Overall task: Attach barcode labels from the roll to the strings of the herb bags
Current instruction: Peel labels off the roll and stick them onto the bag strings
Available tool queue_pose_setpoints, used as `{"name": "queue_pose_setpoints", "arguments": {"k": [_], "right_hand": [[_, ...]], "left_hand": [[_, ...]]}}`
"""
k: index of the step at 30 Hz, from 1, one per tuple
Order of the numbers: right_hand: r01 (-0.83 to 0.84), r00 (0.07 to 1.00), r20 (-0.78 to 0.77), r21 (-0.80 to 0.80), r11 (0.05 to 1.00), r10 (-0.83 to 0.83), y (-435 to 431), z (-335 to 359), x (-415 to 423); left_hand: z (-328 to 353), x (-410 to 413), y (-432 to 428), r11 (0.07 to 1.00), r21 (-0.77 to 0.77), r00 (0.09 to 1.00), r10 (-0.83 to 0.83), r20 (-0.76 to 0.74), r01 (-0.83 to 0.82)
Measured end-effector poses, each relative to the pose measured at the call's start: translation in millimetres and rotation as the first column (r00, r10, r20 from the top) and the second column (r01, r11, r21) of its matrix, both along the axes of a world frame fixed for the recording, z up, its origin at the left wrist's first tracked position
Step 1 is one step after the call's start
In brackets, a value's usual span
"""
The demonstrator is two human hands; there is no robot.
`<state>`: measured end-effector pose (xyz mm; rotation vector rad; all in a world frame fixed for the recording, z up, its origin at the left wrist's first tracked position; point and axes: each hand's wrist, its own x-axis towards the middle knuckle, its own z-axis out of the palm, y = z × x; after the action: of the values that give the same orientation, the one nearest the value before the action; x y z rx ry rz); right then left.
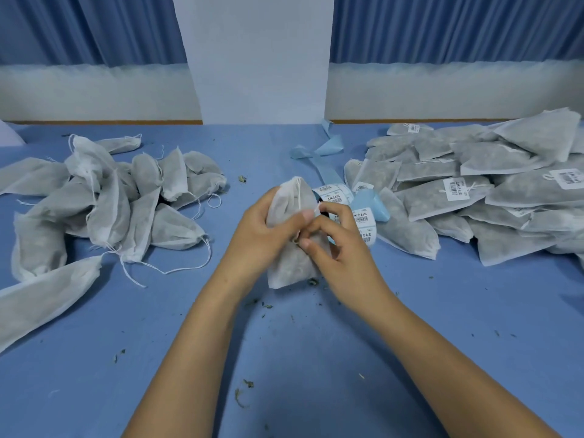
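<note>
My left hand [264, 230] grips a white herb bag [289, 263] that stands upright over the middle of the blue table. Its white string [298, 197] runs down the bag's front. My right hand [335, 245] pinches the string's lower end against the bag, right beside my left thumb. Just behind my right hand lies the roll of barcode labels [363, 216] on pale blue backing, partly hidden by my fingers. Whether a label sits between my fingertips cannot be seen.
A heap of unlabelled herb bags [104, 203] with loose strings lies at the left. A stack of labelled bags [474, 188] fills the right. Spent blue backing strip [325, 153] trails toward the back wall. Herb crumbs [243, 393] dot the table [300, 358].
</note>
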<state>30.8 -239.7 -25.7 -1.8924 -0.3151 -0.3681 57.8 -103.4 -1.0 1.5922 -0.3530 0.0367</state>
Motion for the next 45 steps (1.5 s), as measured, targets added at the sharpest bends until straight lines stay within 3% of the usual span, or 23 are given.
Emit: {"name": "queue_pose_setpoints", "arguments": {"k": [4, 7, 8, 10, 12, 16, 19, 21, 24, 28, 35, 39, 42, 44, 45], "right_hand": [[-0.019, 1.000, 0.015, -0.026, 0.999, 0.020, -4, 6, -1], [0.252, 0.961, 0.167, -0.195, 0.948, -0.221, -26, 12, 8], [0.357, 0.933, 0.138, -0.254, 0.899, -0.332, -39, 12, 12], [0.381, 0.881, -0.166, -0.306, 0.873, -0.443, -62, 14, 17], [0.273, 0.845, -0.409, -0.222, 0.936, -0.343, -72, 9, 20], [0.258, 0.897, -0.364, -0.034, 0.966, -0.252, -72, 7, 22], [0.245, 0.922, -0.320, 0.052, 0.968, -0.216, -73, 8, 22], [0.209, 0.930, -0.316, 0.030, 0.977, -0.190, -73, 7, 21], [0.105, 0.944, -0.305, -0.073, 0.992, -0.122, -70, 6, 22], [0.031, 0.953, -0.291, -0.187, 0.982, -0.085, -64, 7, 21], [0.042, 0.978, -0.179, -0.348, 0.937, -0.110, -64, 8, 20], [0.057, 0.986, -0.127, -0.375, 0.925, -0.112, -62, 7, 20], [0.130, 0.966, -0.174, -0.311, 0.941, -0.191, -64, 3, 23], [0.232, 0.938, -0.199, -0.248, 0.940, -0.284, -66, 0, 26], [0.305, 0.920, -0.183, -0.218, 0.927, -0.346, -65, -1, 27]], "left_hand": [[-3, 5, 5, 0.999, -0.003, 0.998, 0.036, 0.054, -0.036], [-6, 9, 6, 0.949, 0.045, 0.933, 0.296, 0.206, -0.311], [-7, 11, 7, 0.920, 0.055, 0.895, 0.362, 0.261, -0.388], [-12, 15, 7, 0.883, 0.067, 0.832, 0.409, 0.375, -0.464], [-18, 19, 2, 0.859, 0.119, 0.774, 0.379, 0.508, -0.498], [-28, 20, -15, 0.842, 0.175, 0.714, 0.303, 0.631, -0.511], [-33, 20, -31, 0.833, 0.334, 0.716, 0.102, 0.690, -0.441], [-35, 21, -41, 0.787, 0.427, 0.702, 0.009, 0.712, -0.444], [-40, 19, -45, 0.812, 0.489, 0.757, -0.093, 0.647, -0.318], [-44, 22, -45, 0.740, 0.564, 0.737, -0.139, 0.661, -0.366], [-41, 24, -42, 0.788, 0.506, 0.713, -0.125, 0.690, -0.352], [-41, 21, -40, 0.872, 0.438, 0.819, -0.079, 0.569, -0.220], [-31, 23, -31, 0.906, 0.216, 0.807, 0.192, 0.559, -0.365], [-23, 27, -15, 0.839, 0.013, 0.721, 0.459, 0.519, -0.544], [-21, 28, -7, 0.810, -0.028, 0.687, 0.514, 0.514, -0.585]]}}
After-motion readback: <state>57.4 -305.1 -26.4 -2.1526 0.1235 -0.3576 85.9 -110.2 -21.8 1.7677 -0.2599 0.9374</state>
